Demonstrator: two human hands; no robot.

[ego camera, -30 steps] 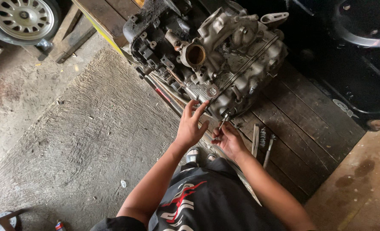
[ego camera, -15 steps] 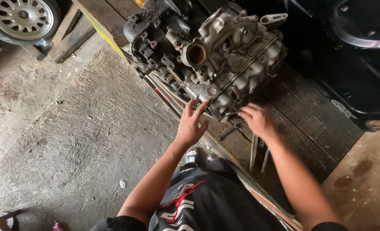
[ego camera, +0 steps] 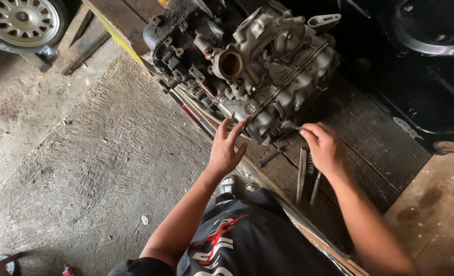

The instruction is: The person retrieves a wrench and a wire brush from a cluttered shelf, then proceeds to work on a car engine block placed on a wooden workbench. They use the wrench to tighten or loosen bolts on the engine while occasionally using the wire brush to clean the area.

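Two hand tools lie unused on the wooden platform's near edge. Left hand spread open, fingertips on the engine block's near side. Right hand pinches a small tool, tip at the block. Block looks mostly assembled.

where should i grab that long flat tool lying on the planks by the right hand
Probably at its near, lower end, from above: the flat tool lies lengthwise on the planks, its far end close under the right hand and engine, while the near end lies free.
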